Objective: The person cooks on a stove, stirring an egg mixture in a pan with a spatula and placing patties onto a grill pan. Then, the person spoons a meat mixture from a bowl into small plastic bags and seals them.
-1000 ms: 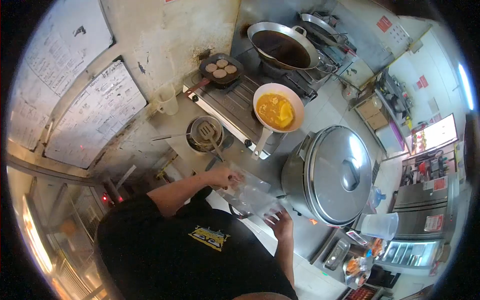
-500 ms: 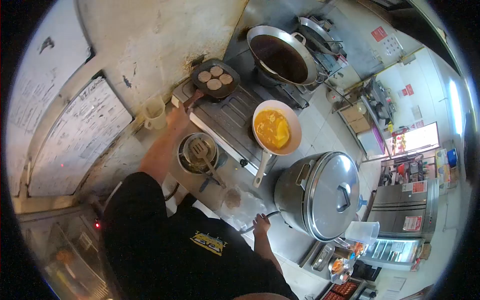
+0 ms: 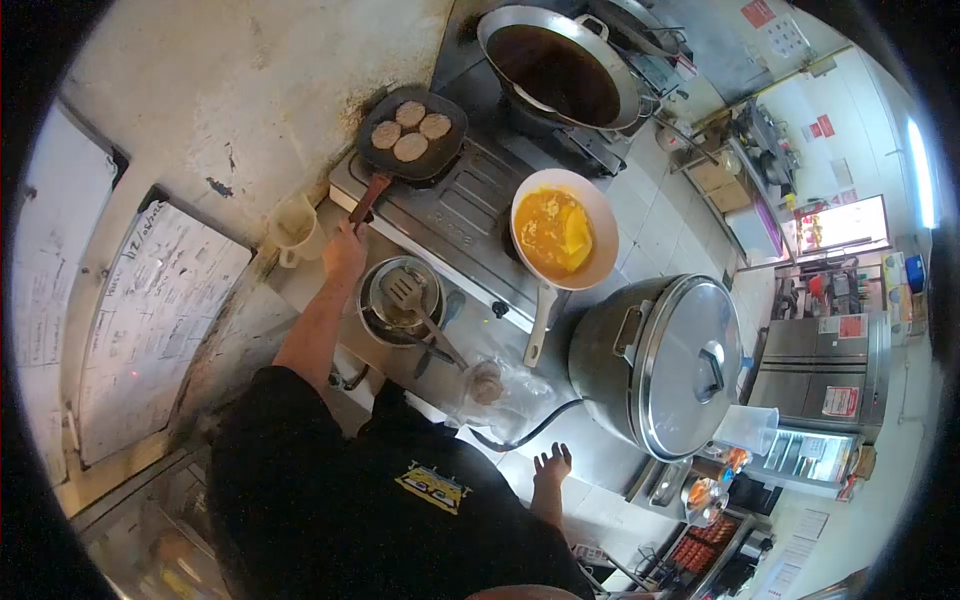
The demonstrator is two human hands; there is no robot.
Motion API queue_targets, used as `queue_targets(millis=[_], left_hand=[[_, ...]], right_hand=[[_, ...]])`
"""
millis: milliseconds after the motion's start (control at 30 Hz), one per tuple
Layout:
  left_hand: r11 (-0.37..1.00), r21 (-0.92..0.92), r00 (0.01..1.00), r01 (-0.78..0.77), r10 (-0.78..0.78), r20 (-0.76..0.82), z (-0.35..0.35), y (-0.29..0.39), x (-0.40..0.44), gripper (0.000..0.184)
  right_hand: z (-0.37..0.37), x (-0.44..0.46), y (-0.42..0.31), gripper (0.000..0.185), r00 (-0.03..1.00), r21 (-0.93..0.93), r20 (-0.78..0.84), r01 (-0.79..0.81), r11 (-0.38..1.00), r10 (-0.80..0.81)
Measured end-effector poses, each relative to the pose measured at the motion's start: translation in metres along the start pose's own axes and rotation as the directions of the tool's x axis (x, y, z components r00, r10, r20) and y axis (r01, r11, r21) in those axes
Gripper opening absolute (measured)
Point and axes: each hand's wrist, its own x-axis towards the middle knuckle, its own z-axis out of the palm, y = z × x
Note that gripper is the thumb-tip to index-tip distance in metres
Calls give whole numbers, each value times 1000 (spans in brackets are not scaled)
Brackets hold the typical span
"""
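My left hand [image 3: 345,252] is closed around the end of the reddish-brown handle of a dark square frying pan [image 3: 440,152]. Several round patties [image 3: 410,147] lie in that pan, at the back left of the stove. My right hand [image 3: 552,464] hangs at lower right with fingers apart and nothing in it, below a black hose [image 3: 520,440]. Between my arms, a slotted turner [image 3: 405,292] rests across a metal pot [image 3: 372,325], near a clear plastic bag [image 3: 510,395] with something brownish inside. A white frying pan [image 3: 603,222] holds yellow egg in an orange-yellow liquid.
The stove [image 3: 455,215] runs along the wall. A large lidded stockpot [image 3: 600,370] stands to the right. Beyond is a wok [image 3: 490,30] of dark liquid. A plastic jug [image 3: 300,232] stands by the wall at left. Shelves and steel refrigerators [image 3: 800,400] are farther right.
The dark frying pan has turned slightly, with my left hand at its handle. My right hand has moved away from the black hose, down and right, and its fingers have spread. The view has shifted.
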Motion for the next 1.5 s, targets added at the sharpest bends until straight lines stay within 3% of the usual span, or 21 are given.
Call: queue_targets(millis=[133,200,333,400,633,700,733,800,833,900,967,1100,1167,1200,1267,1300,1367,1400,1433,1467,1500], left_hand=[[1000,-16,999,4,-3,40,2,-2,2,42],[991,-127,996,-43,33,-80,5,-4,2,40],[995,-96,997,-35,28,-70,0,-3,1,39],[990,-124,991,-59,44,-124,-6,-2,0,38],[999,34,996,-35,37,-78,-58,16,3,45],[993,121,988,-15,-4,153,-83,27,18,55],[992,125,988,-19,0,153,-82,26,31,55],[993,-51,840,109,-65,539,-70,17,57,61],[993,-54,841,107,-62,537,-59,13,57,61],[998,-47,969,-47,56,242,-40,12,58,62],[997,-46,976,-55,64,208,-35,9,62,61],[993,-88,988,-83,94,124,-25,5,71,58],[989,-116,990,-90,101,100,-23,0,75,55],[984,-151,992,-90,102,74,-28,6,72,53],[999,42,993,-32,27,111,-50,25,57,51],[999,-31,990,10,-6,143,-29,4,69,47],[977,-19,977,-213,213,27,-60,26,34,40],[894,373,963,-247,185,195,-33,-2,69,47],[759,603,967,-247,236,99,-79,46,15,55],[864,391,893,-316,410,-184,-71,49,7,59],[842,221,717,-493,536,-446,-65,53,-3,63]], right_hand=[[-24,-2,2,47,1000,54,-9,-24,998,25],[-36,-3,6,46,999,74,-6,-44,996,44],[-59,-10,18,43,997,76,55,-53,996,49],[-63,-21,20,43,998,59,-11,-67,996,68],[-81,-44,29,43,992,104,-67,-102,989,109],[-88,-39,35,42,991,110,-60,-109,988,116],[-92,-39,39,42,991,102,-57,-114,988,120],[-94,-41,42,41,990,124,-57,-120,985,128],[-98,-34,47,41,992,96,-41,-116,989,121],[-102,-30,51,41,994,79,-24,-109,991,111],[-106,-35,55,51,987,92,53,-158,983,154],[-117,-29,76,52,983,57,16,-185,981,184],[-131,-24,94,41,996,35,86,2,999,-5],[-137,-23,94,41,997,47,74,-13,999,10],[-156,-23,100,36,985,177,84,-166,970,154],[-166,-24,107,35,985,193,73,-168,967,157],[-174,-24,115,34,992,158,34,-128,979,124],[-181,-26,121,33,993,158,-1,-116,981,118],[-206,-15,138,30,985,47,110,-135,990,129],[-203,-45,115,33,984,6,-20,-179,984,179],[-218,-39,126,35,975,-21,-63,-216,976,214]])
